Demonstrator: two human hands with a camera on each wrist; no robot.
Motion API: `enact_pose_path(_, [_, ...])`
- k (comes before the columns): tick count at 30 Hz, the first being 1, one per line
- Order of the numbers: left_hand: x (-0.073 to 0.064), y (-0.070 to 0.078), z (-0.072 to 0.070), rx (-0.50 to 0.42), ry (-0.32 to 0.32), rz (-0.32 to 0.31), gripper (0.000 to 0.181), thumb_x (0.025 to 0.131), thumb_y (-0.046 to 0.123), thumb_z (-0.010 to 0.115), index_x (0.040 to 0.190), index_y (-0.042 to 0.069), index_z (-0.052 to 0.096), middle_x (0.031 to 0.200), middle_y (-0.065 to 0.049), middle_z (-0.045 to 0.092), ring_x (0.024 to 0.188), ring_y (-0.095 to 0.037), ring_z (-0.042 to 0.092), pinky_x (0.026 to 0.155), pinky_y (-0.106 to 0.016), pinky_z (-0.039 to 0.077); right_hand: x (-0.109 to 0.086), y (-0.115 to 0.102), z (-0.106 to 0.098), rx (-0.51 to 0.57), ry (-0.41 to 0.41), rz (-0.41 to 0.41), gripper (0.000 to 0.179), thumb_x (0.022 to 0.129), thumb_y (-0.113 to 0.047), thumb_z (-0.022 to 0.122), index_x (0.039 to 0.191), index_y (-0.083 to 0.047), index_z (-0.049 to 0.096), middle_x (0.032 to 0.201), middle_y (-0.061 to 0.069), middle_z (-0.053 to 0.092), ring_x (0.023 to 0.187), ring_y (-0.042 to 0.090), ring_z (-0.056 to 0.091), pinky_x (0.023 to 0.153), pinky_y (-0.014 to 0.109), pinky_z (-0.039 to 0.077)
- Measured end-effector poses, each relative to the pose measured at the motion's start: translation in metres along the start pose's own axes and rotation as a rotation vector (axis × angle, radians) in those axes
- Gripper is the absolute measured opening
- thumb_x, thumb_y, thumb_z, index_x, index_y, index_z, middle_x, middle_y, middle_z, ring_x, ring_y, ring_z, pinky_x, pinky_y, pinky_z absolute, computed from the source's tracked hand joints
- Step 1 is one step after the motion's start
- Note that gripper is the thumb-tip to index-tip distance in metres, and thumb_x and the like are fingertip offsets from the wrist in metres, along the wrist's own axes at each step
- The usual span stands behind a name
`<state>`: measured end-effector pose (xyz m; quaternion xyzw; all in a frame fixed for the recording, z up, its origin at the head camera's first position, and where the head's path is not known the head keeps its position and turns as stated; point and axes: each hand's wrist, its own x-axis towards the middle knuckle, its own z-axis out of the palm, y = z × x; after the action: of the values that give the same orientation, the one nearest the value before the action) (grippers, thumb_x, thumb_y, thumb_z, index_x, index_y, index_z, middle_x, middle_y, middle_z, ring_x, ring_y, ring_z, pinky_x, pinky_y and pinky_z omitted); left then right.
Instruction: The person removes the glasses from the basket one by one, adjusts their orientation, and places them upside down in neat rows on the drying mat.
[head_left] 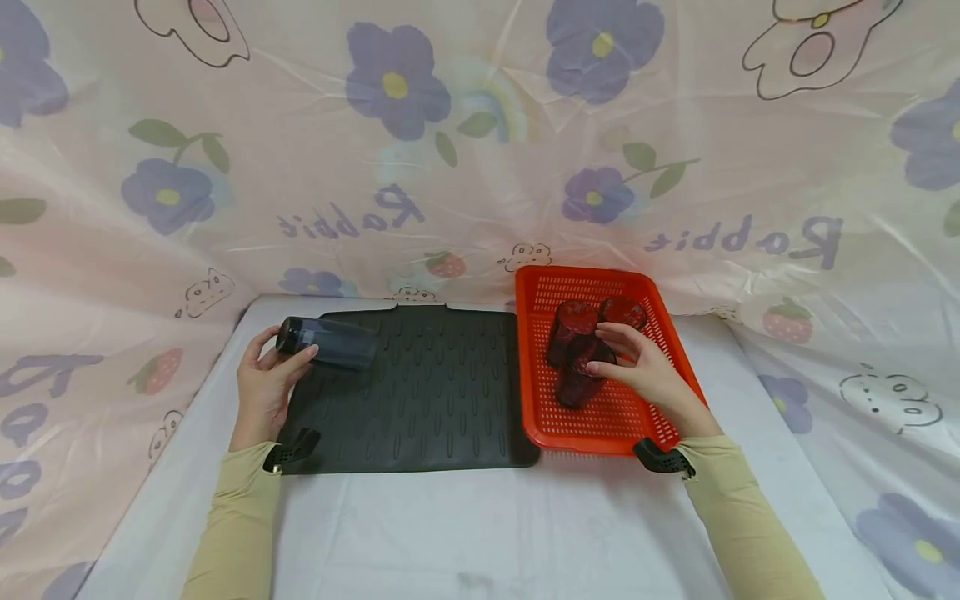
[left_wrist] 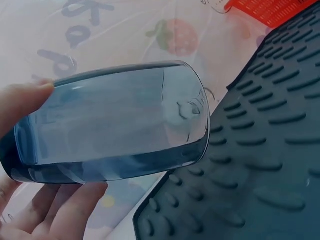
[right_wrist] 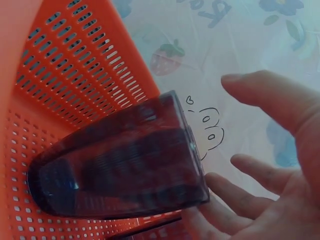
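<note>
My left hand [head_left: 264,383] grips a blue-tinted drinking glass [head_left: 330,343] near its thick base. The glass lies on its side in the air over the left part of a dark ribbed drying mat [head_left: 420,400], with its rim towards the right. Over a red basket [head_left: 528,367], my right hand [head_left: 637,362] has thumb and fingers spread apart. Its fingertips are right at the rim of a dark glass [right_wrist: 120,160], which leans in the basket. Two more glasses stand behind that one, one at the left [head_left: 576,321] and one at the right [head_left: 622,312].
The slotted basket overlaps the mat's right edge. Both rest on a white-covered table [head_left: 420,533]. A patterned curtain [head_left: 480,167] with flowers and rabbits hangs close behind and along both sides. Each wrist wears a black strap mount [head_left: 292,450].
</note>
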<state>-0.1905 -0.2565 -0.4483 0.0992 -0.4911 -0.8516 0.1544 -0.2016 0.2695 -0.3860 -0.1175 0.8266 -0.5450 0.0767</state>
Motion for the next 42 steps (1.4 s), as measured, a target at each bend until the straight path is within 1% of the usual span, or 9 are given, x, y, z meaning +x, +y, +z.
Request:
enact_pose_path(3, [-0.001, 0.002, -0.005, 0.030, 0.004, 0.010, 0.069, 0.073, -0.019, 0.073, 0.131, 0.011, 0.051, 0.103, -0.008, 0.064, 0.085, -0.015, 0.066, 0.069, -0.026, 0.057, 0.000, 0.002, 0.001, 0.004, 0.000, 0.001, 0.075, 0.086, -0.020, 0.074, 0.146, -0.002, 0.031, 0.146, 0.019, 0.036, 0.136, 0.037, 0.030, 0.110, 0.054, 0.024])
enact_pose_path(10, [-0.003, 0.005, -0.014, 0.138, 0.004, 0.040, 0.076, 0.070, -0.020, 0.074, 0.136, 0.010, 0.048, 0.109, -0.005, 0.062, 0.095, -0.015, 0.061, 0.075, -0.023, 0.055, 0.001, 0.007, 0.001, -0.002, 0.013, 0.002, 0.078, 0.085, -0.020, 0.075, 0.146, -0.003, 0.030, 0.143, 0.020, 0.038, 0.136, 0.038, 0.031, 0.110, 0.056, 0.022])
enact_pose_path(15, [-0.002, 0.006, -0.021, 0.183, 0.033, 0.063, 0.078, 0.066, -0.020, 0.077, 0.133, 0.010, 0.051, 0.112, -0.004, 0.062, 0.098, -0.013, 0.060, 0.074, -0.019, 0.054, 0.000, 0.007, 0.002, -0.009, 0.009, 0.022, 0.078, 0.085, -0.022, 0.076, 0.146, -0.004, 0.031, 0.144, 0.019, 0.037, 0.137, 0.037, 0.029, 0.110, 0.057, 0.021])
enact_pose_path(19, [-0.001, 0.006, -0.023, 0.209, 0.057, 0.066, 0.080, 0.065, -0.018, 0.079, 0.135, 0.010, 0.051, 0.115, -0.003, 0.060, 0.103, -0.014, 0.058, 0.076, -0.017, 0.053, 0.000, 0.007, 0.003, -0.050, 0.016, 0.031, 0.077, 0.084, -0.023, 0.076, 0.145, -0.005, 0.033, 0.145, 0.017, 0.036, 0.135, 0.038, 0.030, 0.109, 0.059, 0.023])
enact_pose_path(23, [0.001, 0.008, -0.023, 0.286, 0.085, 0.068, 0.081, 0.064, -0.013, 0.083, 0.135, 0.013, 0.053, 0.121, -0.003, 0.057, 0.112, -0.016, 0.053, 0.076, -0.013, 0.051, 0.000, 0.008, 0.003, -0.079, 0.031, 0.043, 0.076, 0.083, -0.024, 0.077, 0.144, -0.006, 0.035, 0.145, 0.015, 0.037, 0.132, 0.036, 0.035, 0.108, 0.059, 0.026])
enact_pose_path(27, [0.003, 0.008, -0.022, 0.355, 0.098, 0.081, 0.082, 0.063, -0.010, 0.085, 0.135, 0.016, 0.054, 0.124, -0.003, 0.055, 0.116, -0.017, 0.050, 0.077, -0.012, 0.050, 0.001, 0.008, 0.003, -0.078, 0.019, 0.042, 0.077, 0.083, -0.026, 0.077, 0.144, -0.007, 0.036, 0.146, 0.014, 0.036, 0.133, 0.036, 0.034, 0.108, 0.059, 0.025])
enact_pose_path(35, [0.006, 0.005, -0.017, 0.452, 0.078, 0.118, 0.082, 0.064, -0.009, 0.084, 0.136, 0.015, 0.054, 0.129, -0.005, 0.056, 0.116, -0.016, 0.050, 0.085, -0.015, 0.049, 0.002, 0.010, 0.001, -0.082, -0.001, 0.034, 0.077, 0.084, -0.026, 0.076, 0.145, -0.006, 0.034, 0.147, 0.015, 0.035, 0.134, 0.037, 0.032, 0.109, 0.058, 0.024])
enact_pose_path(38, [0.008, 0.005, -0.016, 0.469, 0.069, 0.112, 0.082, 0.064, -0.008, 0.085, 0.136, 0.017, 0.054, 0.131, -0.004, 0.056, 0.117, -0.016, 0.050, 0.086, -0.015, 0.048, 0.001, 0.011, 0.001, -0.080, -0.002, 0.043, 0.078, 0.084, -0.027, 0.077, 0.145, -0.007, 0.034, 0.148, 0.013, 0.035, 0.135, 0.036, 0.032, 0.109, 0.057, 0.024])
enact_pose_path(42, [0.009, 0.004, -0.015, 0.450, 0.062, 0.104, 0.081, 0.063, -0.009, 0.085, 0.134, 0.018, 0.056, 0.130, -0.003, 0.058, 0.116, -0.015, 0.052, 0.083, -0.014, 0.049, 0.001, 0.011, 0.001, -0.080, -0.005, 0.047, 0.078, 0.083, -0.029, 0.077, 0.146, -0.008, 0.035, 0.148, 0.012, 0.035, 0.135, 0.035, 0.031, 0.109, 0.057, 0.024])
